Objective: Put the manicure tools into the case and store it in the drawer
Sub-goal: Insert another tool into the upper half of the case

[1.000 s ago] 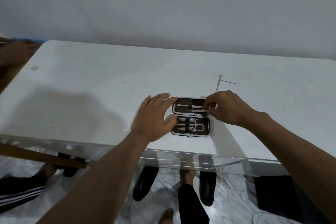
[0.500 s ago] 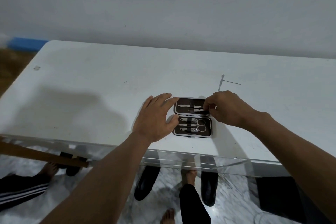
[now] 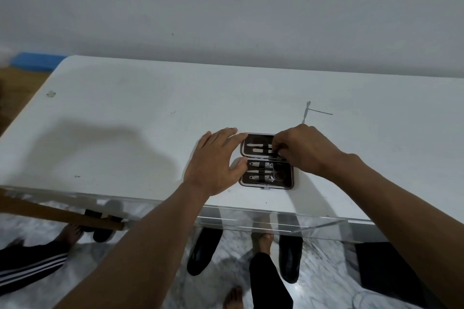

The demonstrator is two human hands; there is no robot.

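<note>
An open brown manicure case (image 3: 286, 183) lies flat near the front edge of the white table (image 3: 150, 108). Its near half holds clippers and small scissors (image 3: 277, 171) under straps; its far half holds thin metal tools (image 3: 254, 145). My left hand (image 3: 213, 165) rests flat against the case's left side, fingers spread. My right hand (image 3: 301, 150) is over the far half, its fingertips pinched on a thin tool at the right end. Two loose slim metal tools (image 3: 306, 111) lie on the table behind my right hand.
A clear acrylic drawer (image 3: 276, 223) sticks out below the table's front edge. Under it I see shoes (image 3: 203, 251) and bare feet on a marble floor. A wooden bar (image 3: 57, 213) and another person's leg are at lower left. A wall stands behind the table.
My right hand has shifted a little to the left over the far half of the case, fingertips working on a tool. My left hand has stayed against the case.
</note>
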